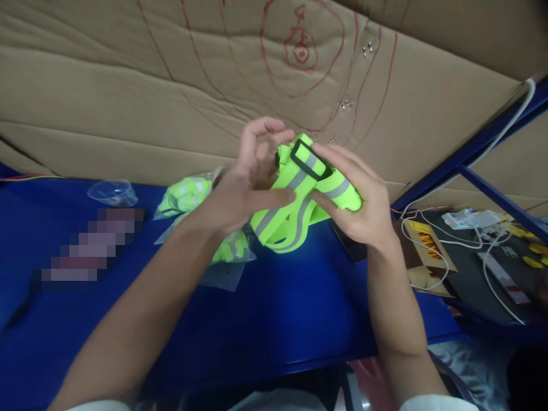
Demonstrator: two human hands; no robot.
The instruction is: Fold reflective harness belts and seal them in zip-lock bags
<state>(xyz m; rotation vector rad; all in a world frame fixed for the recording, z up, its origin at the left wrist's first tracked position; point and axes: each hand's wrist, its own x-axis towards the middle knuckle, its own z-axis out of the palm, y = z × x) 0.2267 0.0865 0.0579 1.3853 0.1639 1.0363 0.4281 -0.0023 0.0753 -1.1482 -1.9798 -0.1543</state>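
Observation:
A folded neon-yellow strap bundle [295, 211] with grey reflective stripes and a black buckle is held up between my two hands, above the blue table [274, 319]. My left hand [252, 177] has its thumb pressed on the front of the strap, its fingers raised and curved behind the bundle's left side. From the right, my right hand [357, 191] pinches the bundle, thumb in front and fingers over the top near the buckle. Behind my left forearm lie a clear bag with yellow straps [184, 197] and another bagged strap bundle [231, 246].
A clear plastic cup [112, 193] stands at the back left, near a pixelated object [92, 245]. Cardboard [107, 103] with red drawings rises behind the table. At right are an open cardboard box [428, 251], white cables and a blue frame bar [505, 200].

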